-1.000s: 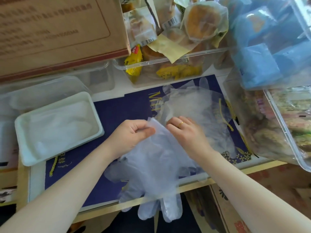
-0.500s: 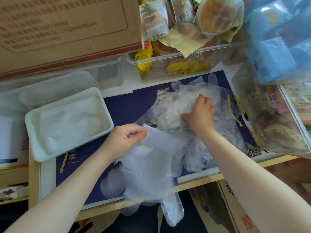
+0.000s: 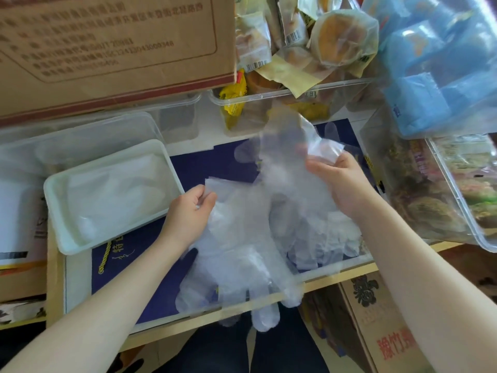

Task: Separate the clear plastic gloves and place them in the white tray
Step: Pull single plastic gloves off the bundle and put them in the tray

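- Pulling apart: left hand [image 3: 192,211] pinches the cuff edge of one clear glove [image 3: 236,267] between thumb and curled fingers, near the middle of the worktop [image 3: 80,281].
- Right hand [image 3: 340,181] is raised to the right, its grip closed on a crumpled bit of a second glove [image 3: 285,135], which is blurred and lifted toward the far side.
- The left-hand glove lies flat on the dark blue mat [image 3: 215,168], its finger ends hanging over the near worktop edge.
- More gloves form a loose heap [image 3: 322,238] just under and right of the right hand; the layers overlap and cannot be counted exactly. At least three gloves, I judge.
- White tray [image 3: 53,200]: one, at left, just beside the left hand. It holds clear film already; number of pieces cannot be told.
- Count of other items: two hands, one cardboard box [image 3: 113,44] far left, several clear bins [image 3: 290,103] of wrapped food far and right.
- Risk: thin film clings, so the lifted glove may drag a neighbour with it and two would go in as one.
- Risk: the overhanging glove may slide off the near edge if the left pinch loosens.
- Risk: a light glove may drift short of the tray when released.
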The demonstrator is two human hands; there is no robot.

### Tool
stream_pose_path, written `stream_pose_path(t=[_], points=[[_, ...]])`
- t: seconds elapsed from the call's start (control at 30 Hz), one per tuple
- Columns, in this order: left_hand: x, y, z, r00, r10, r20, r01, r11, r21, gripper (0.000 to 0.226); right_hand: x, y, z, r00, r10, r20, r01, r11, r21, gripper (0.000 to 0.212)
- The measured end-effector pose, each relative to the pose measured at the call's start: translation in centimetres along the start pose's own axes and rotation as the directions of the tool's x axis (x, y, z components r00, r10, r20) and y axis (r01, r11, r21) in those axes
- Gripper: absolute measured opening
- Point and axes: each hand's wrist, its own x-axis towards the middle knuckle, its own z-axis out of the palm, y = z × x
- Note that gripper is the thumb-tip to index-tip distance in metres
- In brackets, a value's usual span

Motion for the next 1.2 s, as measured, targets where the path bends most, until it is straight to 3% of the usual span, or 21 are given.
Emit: stream_pose_path(t=[0.03, 0.1, 0.17, 0.23, 0.3, 0.4, 0.43, 0.5, 0.57, 0.67, 0.77, 0.87, 0.97, 1.07, 1.2], points=[[0.2, 0.2, 0.2, 1.0, -0.006, -0.003, 0.006, 1.0, -0.017, 0.032, -0.9, -0.9, -0.3, 0.982, -0.009, 0.19, -0.001, 0.999, 0.053, 0.039], [0.6, 1.1, 0.6, 0.999, -0.037, 0.011, 0.038, 0.997, -0.065, 0.029, -2.4, -2.9, -0.5, 0.843, -0.009, 0.537, -0.072, 0.989, 0.131, 0.057], [0.9, 2.2, 0.8, 0.997, -0.075, 0.035, 0.08, 0.978, -0.192, 0.029, -3.3, -4.4, -0.2, 0.646, -0.048, 0.762, -0.138, 0.974, 0.178, 0.035], [1.1, 3.6, 0.9, 0.989, -0.134, 0.059, 0.145, 0.947, -0.288, 0.038, -3.5, -4.8, 0.4, 0.542, -0.065, 0.838, -0.247, 0.941, 0.233, 0.015], [1.2, 4.2, 0.9, 0.981, -0.184, 0.061, 0.194, 0.923, -0.332, 0.034, -3.3, -4.2, 0.9, 0.585, -0.023, 0.811, -0.323, 0.91, 0.259, 0.018], [1.7, 3.2, 1.4, 0.984, -0.156, 0.087, 0.176, 0.932, -0.316, 0.024, -2.9, -2.1, 1.5, 0.749, 0.131, 0.65, -0.365, 0.9, 0.24, 0.016], [1.9, 2.7, 1.4, 0.984, -0.149, 0.1, 0.174, 0.928, -0.329, 0.021, -2.8, -1.2, 1.8, 0.79, 0.177, 0.587, -0.337, 0.925, 0.176, 0.014], [2.2, 1.6, 1.4, 0.975, -0.166, 0.147, 0.21, 0.902, -0.378, 0.021, -2.2, 0.8, 2.7, 0.862, 0.266, 0.432, -0.269, 0.962, -0.055, 0.034], [2.2, 1.1, 1.5, 0.961, -0.186, 0.205, 0.256, 0.879, -0.402, 0.022, -1.8, 2.6, 3.8, 0.907, 0.278, 0.317, -0.237, 0.958, -0.162, 0.047], [2.1, 0.6, 1.6, 0.942, -0.229, 0.244, 0.311, 0.868, -0.386, 0.024, -1.3, 4.3, 4.6, 0.932, 0.205, 0.3, -0.199, 0.979, -0.05, 0.062], [2.0, 0.4, 1.3, 0.919, -0.274, 0.284, 0.378, 0.819, -0.432, 0.025, -1.6, 4.6, 4.3, 0.933, 0.121, 0.338, -0.175, 0.976, 0.133, 0.058], [2.0, 0.2, 1.3, 0.913, -0.279, 0.297, 0.395, 0.788, -0.473, 0.027, -1.6, 4.8, 4.6, 0.946, 0.185, 0.266, -0.254, 0.933, 0.255, 0.048], [1.9, 0.4, 1.1, 0.89, -0.308, 0.335, 0.444, 0.754, -0.485, 0.043, -1.3, 4.9, 4.9, 0.954, 0.271, 0.128, -0.28, 0.958, 0.059, 0.032], [1.8, 0.8, 0.9, 0.886, -0.274, 0.375, 0.423, 0.81, -0.407, 0.051, -1.0, 5.4, 5.0, 0.947, 0.317, 0.055, -0.315, 0.948, -0.051, 0.026], [1.5, 1.1, 0.5, 0.891, -0.167, 0.423, 0.326, 0.883, -0.339, 0.018, -0.7, 5.5, 5.4, 0.956, 0.292, 0.007, -0.292, 0.956, -0.042, 0.006]])
